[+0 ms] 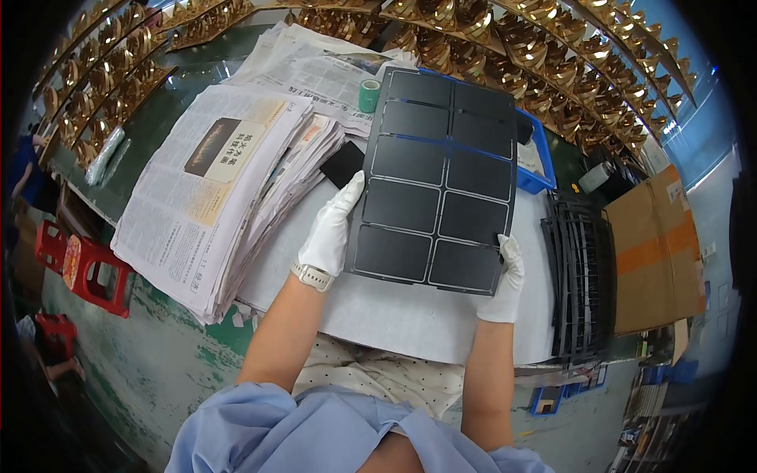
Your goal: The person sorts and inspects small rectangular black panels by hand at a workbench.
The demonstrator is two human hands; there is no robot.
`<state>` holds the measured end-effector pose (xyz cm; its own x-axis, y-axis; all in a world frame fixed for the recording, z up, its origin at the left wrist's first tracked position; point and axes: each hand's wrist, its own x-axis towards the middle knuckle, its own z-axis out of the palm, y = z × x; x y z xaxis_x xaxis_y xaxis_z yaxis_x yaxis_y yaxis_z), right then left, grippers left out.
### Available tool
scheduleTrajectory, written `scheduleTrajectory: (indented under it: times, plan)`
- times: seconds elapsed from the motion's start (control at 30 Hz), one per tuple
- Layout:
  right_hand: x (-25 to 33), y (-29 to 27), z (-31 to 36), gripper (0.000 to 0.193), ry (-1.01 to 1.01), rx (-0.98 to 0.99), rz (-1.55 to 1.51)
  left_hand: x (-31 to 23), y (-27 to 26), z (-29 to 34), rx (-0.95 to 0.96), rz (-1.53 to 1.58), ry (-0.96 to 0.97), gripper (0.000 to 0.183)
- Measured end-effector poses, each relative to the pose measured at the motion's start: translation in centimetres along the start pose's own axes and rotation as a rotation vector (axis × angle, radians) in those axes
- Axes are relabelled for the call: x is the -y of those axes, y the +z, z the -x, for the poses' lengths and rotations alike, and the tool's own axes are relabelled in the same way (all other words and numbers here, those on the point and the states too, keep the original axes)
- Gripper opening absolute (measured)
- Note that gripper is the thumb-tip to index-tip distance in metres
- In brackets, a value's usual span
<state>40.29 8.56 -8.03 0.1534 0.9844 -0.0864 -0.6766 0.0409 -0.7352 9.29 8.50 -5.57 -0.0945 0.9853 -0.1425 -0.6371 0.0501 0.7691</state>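
Note:
A thin black sheet (pixel 404 206), marked into two columns of rectangular panels by pale cut lines, is held tilted over the white work surface (pixel 378 319). My left hand (pixel 327 232), in a white glove with a pale watch at the wrist, grips its left edge; the fingers behind are hidden. On the lower right edge is my right hand (pixel 505 288), also white-gloved, with its thumb on the front. A small black rectangular piece (pixel 341 164) lies just beyond my left fingertips, beside the newspapers.
A thick newspaper stack (pixel 185 197) stands at left, with more newspapers (pixel 303 75) behind. Near the sheet's top are a green tape roll (pixel 368 96) and a blue bin (pixel 542 154). At right, black lattice sheets (pixel 579 276) adjoin a cardboard box (pixel 656 244). Golden parts (pixel 536 59) line the back.

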Motion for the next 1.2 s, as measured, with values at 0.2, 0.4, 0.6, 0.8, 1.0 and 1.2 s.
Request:
scheduleTrajectory:
  times: [0.2, 0.4, 0.6, 0.8, 1.0, 1.2]
  plan:
    - [0.1, -0.2, 0.5, 0.018, -0.019, 0.152, 0.077, -0.9, 0.2, 0.3, 0.010, 0.222, -0.022, 0.049]
    - [-0.4, -1.9, 0.0, 0.017, -0.014, 0.267, 0.131, -0.9, -0.9, 0.2, 0.103, 0.410, -0.037, 0.050]
    - [0.5, -0.6, 0.7, 0.015, 0.032, 0.317, 0.102, -1.3, 0.1, 0.6, 0.056, 0.279, -0.042, 0.057]
    - [4.2, 1.1, -1.2, 0.043, -0.154, -0.010, 0.189, -1.0, 1.4, 0.9, 0.044, -0.165, -0.112, 0.047]
    - [10.2, 8.2, -9.0, 0.047, -0.521, -0.188, 0.599, 0.2, 2.5, 0.5, 0.042, -0.293, -0.313, 0.031]
    - [10.1, 6.4, -26.4, 0.084, -0.600, -0.519, 1.717, 6.5, 2.0, -1.3, -0.157, -0.930, 0.280, 0.036]
